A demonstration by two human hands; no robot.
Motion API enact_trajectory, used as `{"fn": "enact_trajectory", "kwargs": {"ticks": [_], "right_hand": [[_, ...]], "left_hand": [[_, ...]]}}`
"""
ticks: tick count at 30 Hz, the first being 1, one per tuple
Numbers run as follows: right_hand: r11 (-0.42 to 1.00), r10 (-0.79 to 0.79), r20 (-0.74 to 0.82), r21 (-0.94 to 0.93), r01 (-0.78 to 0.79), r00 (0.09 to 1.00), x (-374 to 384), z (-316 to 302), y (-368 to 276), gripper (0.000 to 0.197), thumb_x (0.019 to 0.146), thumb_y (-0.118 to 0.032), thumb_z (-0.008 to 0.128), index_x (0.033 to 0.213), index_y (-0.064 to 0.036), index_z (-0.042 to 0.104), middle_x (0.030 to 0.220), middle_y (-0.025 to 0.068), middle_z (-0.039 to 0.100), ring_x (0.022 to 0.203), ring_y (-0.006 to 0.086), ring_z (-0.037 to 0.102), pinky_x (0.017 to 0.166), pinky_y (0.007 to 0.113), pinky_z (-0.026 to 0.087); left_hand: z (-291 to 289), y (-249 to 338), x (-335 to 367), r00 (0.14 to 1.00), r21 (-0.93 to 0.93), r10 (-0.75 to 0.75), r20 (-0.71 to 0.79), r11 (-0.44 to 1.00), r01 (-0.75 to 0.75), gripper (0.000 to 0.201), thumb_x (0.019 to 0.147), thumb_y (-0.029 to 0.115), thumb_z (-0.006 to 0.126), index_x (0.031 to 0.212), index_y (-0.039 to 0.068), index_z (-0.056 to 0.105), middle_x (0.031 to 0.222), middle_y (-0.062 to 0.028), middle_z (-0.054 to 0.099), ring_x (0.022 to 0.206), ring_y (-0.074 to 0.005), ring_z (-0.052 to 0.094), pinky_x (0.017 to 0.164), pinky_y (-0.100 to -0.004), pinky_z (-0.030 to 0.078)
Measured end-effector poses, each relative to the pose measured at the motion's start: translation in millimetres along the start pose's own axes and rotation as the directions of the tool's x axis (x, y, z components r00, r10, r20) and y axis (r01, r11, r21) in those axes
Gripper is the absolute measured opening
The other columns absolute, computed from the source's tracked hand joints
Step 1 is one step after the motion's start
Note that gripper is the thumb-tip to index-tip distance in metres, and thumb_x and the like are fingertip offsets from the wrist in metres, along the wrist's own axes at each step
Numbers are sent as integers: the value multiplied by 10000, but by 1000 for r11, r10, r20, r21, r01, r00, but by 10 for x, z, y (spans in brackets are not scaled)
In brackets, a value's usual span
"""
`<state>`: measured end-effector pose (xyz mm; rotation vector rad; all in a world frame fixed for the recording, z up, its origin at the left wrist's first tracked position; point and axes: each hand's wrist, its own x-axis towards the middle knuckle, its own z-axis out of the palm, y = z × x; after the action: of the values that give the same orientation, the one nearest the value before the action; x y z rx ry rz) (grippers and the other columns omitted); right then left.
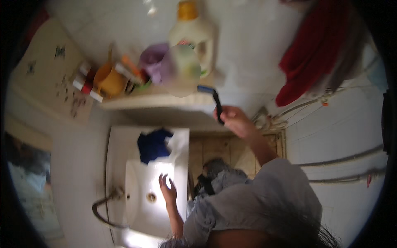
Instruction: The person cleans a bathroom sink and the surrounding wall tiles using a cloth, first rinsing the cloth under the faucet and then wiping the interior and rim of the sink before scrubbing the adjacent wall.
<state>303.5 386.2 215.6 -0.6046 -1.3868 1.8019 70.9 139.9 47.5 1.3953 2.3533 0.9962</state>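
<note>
Raised at the end of the shelf, my right hand (236,120) is closed round a razor (218,103) with a black curved handle and a blue head. The razor's head points up and left, close to the shelf's edge. Lower down, my left hand (168,190) hangs over the white sink (136,215) with its fingers apart and nothing in them. A dark blue cloth (153,144) lies crumpled on the sink's counter beyond that hand.
The shelf (157,99) bears a large bottle (192,31) with a yellow cap, a purple container (154,62), a yellow cup (109,80) and several tubes. A curved faucet (99,211) juts over the sink. Red cloth (310,58) hangs at right, above pipes (343,159).
</note>
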Motion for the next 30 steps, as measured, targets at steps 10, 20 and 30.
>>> {"fn": "enact_trajectory", "kwargs": {"ticks": [10,20,30], "right_hand": [[985,-172,-185,-13,172,968,-275,-386,-417,243,790,-152,567,969,7,525,861,13,512,794,83,441,714,220,337],[939,-342,-240,-128,319,909,-211,-362,-863,244,789,-85,547,1005,28,536,874,41,552,827,100,479,755,235,359],[942,-316,-180,-174,286,931,-41,-249,-737,199,804,-95,540,987,-21,562,859,-3,566,798,72,487,740,213,371]], "left_hand": [[193,227,388,982,-109,188,-14,976,-189,196,770,26,493,958,-23,519,1058,-235,477,1028,-370,449,866,-407,377],[457,166,408,931,-190,347,-117,912,-364,163,752,30,502,899,-20,552,927,-216,545,937,-365,501,830,-397,399],[361,169,167,988,-407,116,-100,901,-147,165,796,45,483,930,-30,543,956,-207,538,933,-333,495,843,-372,385]]}}
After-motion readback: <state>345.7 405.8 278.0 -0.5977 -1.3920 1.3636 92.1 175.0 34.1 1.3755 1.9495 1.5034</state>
